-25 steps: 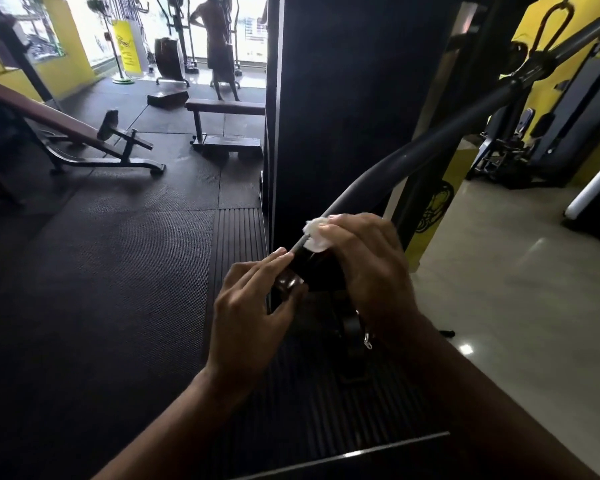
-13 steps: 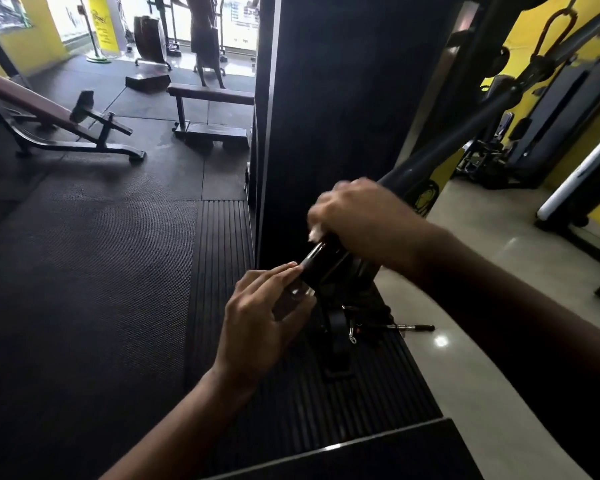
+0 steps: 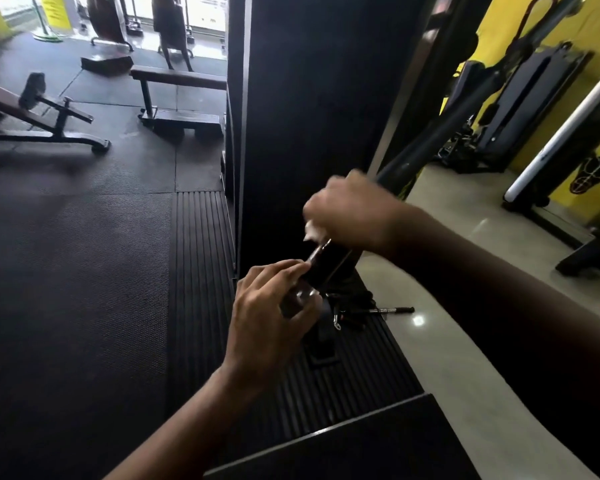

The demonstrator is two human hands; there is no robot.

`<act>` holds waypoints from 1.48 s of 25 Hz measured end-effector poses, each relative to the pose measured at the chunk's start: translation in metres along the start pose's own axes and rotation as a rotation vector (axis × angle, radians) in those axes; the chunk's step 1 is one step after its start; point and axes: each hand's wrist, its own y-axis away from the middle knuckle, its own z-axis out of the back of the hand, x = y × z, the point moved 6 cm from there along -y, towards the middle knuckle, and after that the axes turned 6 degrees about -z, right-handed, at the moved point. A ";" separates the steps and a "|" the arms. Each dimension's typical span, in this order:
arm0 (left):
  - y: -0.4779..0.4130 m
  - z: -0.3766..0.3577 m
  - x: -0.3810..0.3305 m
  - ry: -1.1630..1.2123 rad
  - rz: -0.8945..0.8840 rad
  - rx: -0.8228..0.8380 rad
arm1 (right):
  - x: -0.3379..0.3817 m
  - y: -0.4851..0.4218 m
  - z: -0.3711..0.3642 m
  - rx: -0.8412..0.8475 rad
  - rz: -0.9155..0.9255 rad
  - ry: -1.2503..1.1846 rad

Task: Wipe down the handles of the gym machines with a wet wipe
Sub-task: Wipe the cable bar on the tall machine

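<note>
- pulldown bar (image 3: pixel 423 147): slants from top right down to both hands, its near end low over the ribbed mat (image 3: pixel 201 271). Looks like we're mid-wipe on the grip section.
- right hand (image 3: pixel 355 213): fingers wrapped round the bar, clamped on it through the wipe.
- left hand (image 3: pixel 274 317): fingers (image 3: pixel 281 270) and thumb pinch the bar's end, steadying it.
- wet wipe (image 3: pixel 313 232): only a white corner pokes out under the right hand. Next I'd guess it slides along with a firm squeeze while the left braces.
</note>
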 end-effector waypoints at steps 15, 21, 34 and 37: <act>-0.025 -0.010 0.005 -0.061 -0.012 0.052 | 0.053 0.078 -0.114 -0.772 -0.920 -2.021; -0.034 -0.005 0.012 -0.071 -0.059 0.037 | 0.042 0.044 -0.123 -0.590 -0.892 -2.371; -0.047 0.007 0.035 -0.052 -0.096 0.059 | 0.030 0.041 -0.099 -1.168 -0.906 -1.599; -0.046 0.010 0.040 -0.044 -0.084 0.034 | 0.034 0.036 -0.089 -1.245 -0.617 -1.140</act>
